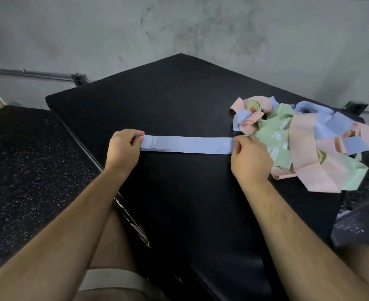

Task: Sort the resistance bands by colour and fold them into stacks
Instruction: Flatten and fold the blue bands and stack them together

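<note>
Two hands: left hand (123, 148) and right hand (249, 158) each pinch one end of the blue band (185, 144), fingers (135, 135) curled onto it.
Band: lies flat, stretched left to right across the black counter (179, 94).
Pile (298, 137): mixed pink, green and blue bands at the right, just beside the right hand.
Folding well: keep long edges aligned, bring one end squarely onto the other, then press the crease flat.

Scuffed grey wall (201, 25), black padded bench (168, 101), speckled black floor (27, 159)
</note>
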